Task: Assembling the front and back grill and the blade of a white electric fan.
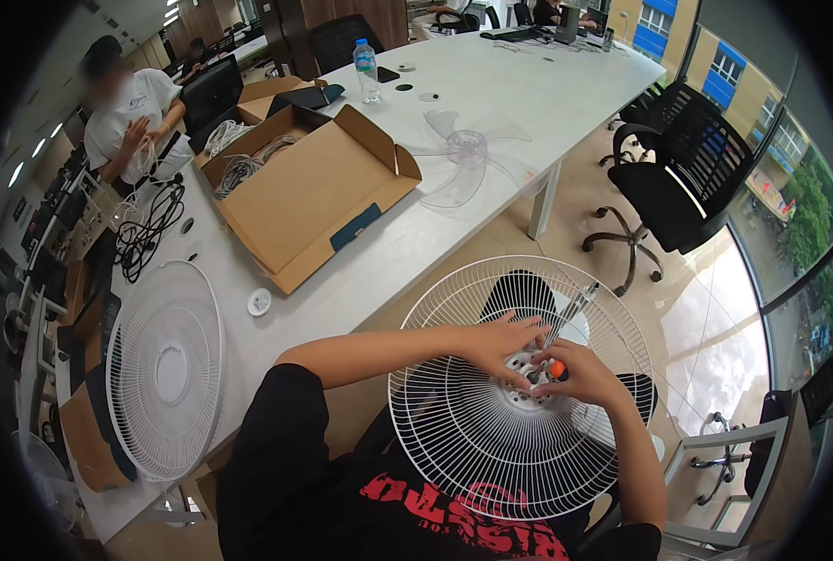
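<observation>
Both hands meet at the hub of a white wire fan guard resting on the person's lap, near and right. Left hand lies with fingers spread across the thin radial wires, seemingly to steady it; right hand is curled around an orange-handled screwdriver pointed into the centre. Farther out, a second round guard lies flat on the white table to the left, beyond it an open cardboard box and a clear plastic fan blade.
</observation>
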Motion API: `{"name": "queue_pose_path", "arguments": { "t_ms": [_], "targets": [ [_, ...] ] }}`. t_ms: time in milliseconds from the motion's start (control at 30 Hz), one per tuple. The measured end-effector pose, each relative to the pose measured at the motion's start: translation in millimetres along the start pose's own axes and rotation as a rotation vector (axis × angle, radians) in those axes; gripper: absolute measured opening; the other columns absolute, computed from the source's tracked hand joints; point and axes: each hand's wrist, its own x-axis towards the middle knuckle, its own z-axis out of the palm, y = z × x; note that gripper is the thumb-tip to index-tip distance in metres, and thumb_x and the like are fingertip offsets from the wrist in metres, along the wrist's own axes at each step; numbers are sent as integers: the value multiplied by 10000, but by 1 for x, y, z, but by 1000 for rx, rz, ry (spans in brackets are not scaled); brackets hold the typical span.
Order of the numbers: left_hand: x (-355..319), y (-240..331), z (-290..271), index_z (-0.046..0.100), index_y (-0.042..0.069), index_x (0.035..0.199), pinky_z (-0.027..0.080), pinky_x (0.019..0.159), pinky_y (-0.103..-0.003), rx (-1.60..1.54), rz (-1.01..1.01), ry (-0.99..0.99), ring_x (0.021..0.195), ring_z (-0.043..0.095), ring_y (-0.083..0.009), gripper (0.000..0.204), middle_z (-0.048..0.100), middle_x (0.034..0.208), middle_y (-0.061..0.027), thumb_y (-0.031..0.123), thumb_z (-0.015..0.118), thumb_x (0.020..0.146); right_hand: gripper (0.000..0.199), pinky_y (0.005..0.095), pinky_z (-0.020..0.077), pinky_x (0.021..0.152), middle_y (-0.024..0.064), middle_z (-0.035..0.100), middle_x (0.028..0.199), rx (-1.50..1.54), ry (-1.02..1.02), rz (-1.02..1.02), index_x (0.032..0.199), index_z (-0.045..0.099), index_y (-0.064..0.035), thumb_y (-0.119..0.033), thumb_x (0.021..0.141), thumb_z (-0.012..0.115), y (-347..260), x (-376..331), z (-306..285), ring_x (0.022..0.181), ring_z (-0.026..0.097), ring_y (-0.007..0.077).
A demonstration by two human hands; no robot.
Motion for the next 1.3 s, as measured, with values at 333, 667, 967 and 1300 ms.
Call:
{"name": "queue_pose_path", "arguments": {
  "t_ms": [333,667,967,1300],
  "targets": [
    [-18,-9,23,487,-8,1378,64,1203,-687,97,14,74,1549,110,-486,881,216,1633,-327,683,673,864,507,393,493,949,109,658,1121,4,-78,10,1127,722,-72,-293,709,904,-11,9,0,1067,646,294],
    [-26,-5,9,216,-121,1542,76,1219,-643,130,36,82,1525,196,-488,1239,483,1464,-237,628,808,753,497,400,482,944,103,677,1102,5,-43,-143,1139,692,-54,-266,730,878,3,21,6,1056,641,295],
    [-19,-4,11,581,29,1152,84,1232,-632,132,18,118,1534,159,-500,734,264,1609,-334,573,843,732,463,401,499,934,78,715,1079,45,-15,-62,1115,693,-69,-204,715,882,2,15,5,1033,668,270],
    [-18,-1,11,600,33,1119,88,1228,-643,151,17,118,1544,144,-484,685,258,1619,-324,565,833,756,422,410,518,932,96,725,1061,-10,1,-3,1084,690,-60,-182,724,874,2,12,6,1046,681,284]
  ]
}}
